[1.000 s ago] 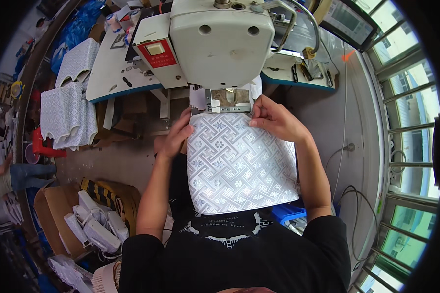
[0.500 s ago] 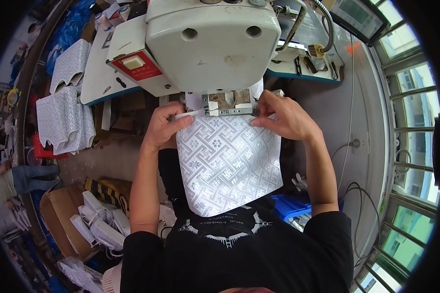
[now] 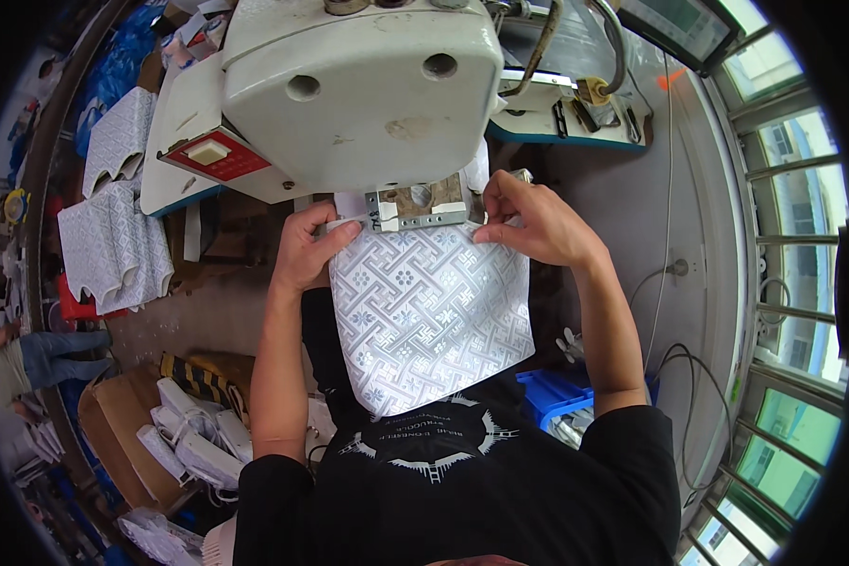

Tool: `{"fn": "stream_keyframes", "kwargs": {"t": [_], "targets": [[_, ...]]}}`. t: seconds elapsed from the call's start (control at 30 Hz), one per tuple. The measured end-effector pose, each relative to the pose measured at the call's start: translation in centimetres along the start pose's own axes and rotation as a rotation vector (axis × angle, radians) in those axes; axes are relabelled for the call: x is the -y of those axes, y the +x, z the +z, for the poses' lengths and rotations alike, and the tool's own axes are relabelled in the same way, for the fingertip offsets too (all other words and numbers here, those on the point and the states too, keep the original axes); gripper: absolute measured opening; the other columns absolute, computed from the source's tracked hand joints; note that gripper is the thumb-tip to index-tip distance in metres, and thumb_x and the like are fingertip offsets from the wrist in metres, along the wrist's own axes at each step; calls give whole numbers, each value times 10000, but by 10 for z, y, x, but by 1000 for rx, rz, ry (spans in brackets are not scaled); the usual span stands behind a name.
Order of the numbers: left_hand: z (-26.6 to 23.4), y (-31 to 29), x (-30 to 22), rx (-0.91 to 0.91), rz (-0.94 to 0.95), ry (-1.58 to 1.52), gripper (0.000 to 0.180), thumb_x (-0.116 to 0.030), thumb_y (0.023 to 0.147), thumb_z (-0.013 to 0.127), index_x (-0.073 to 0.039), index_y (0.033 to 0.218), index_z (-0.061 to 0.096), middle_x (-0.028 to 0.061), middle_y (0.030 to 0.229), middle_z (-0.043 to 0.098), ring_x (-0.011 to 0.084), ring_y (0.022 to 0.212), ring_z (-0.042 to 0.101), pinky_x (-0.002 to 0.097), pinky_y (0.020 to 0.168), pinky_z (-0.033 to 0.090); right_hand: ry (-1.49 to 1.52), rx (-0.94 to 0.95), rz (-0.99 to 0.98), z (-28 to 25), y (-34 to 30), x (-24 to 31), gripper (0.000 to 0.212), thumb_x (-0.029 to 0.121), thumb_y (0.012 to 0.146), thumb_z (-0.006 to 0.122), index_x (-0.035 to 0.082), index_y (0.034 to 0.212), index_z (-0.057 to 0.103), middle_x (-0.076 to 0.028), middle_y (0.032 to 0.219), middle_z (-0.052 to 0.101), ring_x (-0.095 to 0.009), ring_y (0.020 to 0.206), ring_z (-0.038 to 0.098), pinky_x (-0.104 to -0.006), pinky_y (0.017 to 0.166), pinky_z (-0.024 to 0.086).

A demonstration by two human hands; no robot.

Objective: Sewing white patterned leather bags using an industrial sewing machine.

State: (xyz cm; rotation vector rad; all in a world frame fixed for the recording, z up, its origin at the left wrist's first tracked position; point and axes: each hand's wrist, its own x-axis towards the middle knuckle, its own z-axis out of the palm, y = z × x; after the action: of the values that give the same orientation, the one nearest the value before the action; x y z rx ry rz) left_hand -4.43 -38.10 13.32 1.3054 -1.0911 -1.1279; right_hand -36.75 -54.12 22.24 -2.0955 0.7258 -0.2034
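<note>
Since one second ago, the left hand (image 3: 309,250) has moved onto the upper left corner of the patterned sheet (image 3: 434,316) and pinches it; the right hand (image 3: 542,226) pinches the upper right; its top meets the metal clamp (image 3: 420,224), beyond which stands the white machine head (image 3: 358,113)

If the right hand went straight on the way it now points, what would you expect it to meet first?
Beyond the patterned fabric it pinches, the right hand would probably first meet the metal clamp frame to its left, though depth is hard to judge.
</note>
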Motion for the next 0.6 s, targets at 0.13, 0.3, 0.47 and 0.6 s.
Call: {"fn": "stream_keyframes", "kwargs": {"t": [0.13, 0.3, 0.47, 0.6], "targets": [[5, -3, -1, 6, -2, -60, 272, -180, 951, 778, -5, 790, 647, -18, 814, 643, 53, 754, 556, 246, 676, 443, 37, 11, 13, 0, -1, 0, 420, 216, 840, 886, 26, 999, 546, -90, 872, 655, -235, 769, 634, -367, 711, 538], [12, -4, -3, -11, -22, -111, 250, -203, 979, 750, -5, 848, 670, -26, 833, 653, 45, 760, 559, 238, 678, 447, 109, 26, 41, 1, 0, -3, 414, 218, 848, 881, 18, 1013, 558, -96, 896, 665, -235, 778, 655, -367, 702, 535], [10, -7, 0, -6, -95, -127, 235, -234, 1004, 723, -3, 963, 710, -24, 889, 669, 42, 788, 570, 233, 687, 457, -34, -102, -128, 12, -3, -11, 381, 258, 883, 843, 8, 1005, 583, -110, 916, 675, -272, 838, 668, -404, 750, 531], [24, -13, -15, -10, -34, -95, 273, -258, 1010, 719, 5, 1085, 712, -27, 932, 671, 39, 804, 574, 227, 694, 465, -316, -250, -305, 23, -10, -15, 328, 289, 919, 788, -3, 942, 640, -124, 895, 666, -313, 896, 639, -422, 860, 503]]}}
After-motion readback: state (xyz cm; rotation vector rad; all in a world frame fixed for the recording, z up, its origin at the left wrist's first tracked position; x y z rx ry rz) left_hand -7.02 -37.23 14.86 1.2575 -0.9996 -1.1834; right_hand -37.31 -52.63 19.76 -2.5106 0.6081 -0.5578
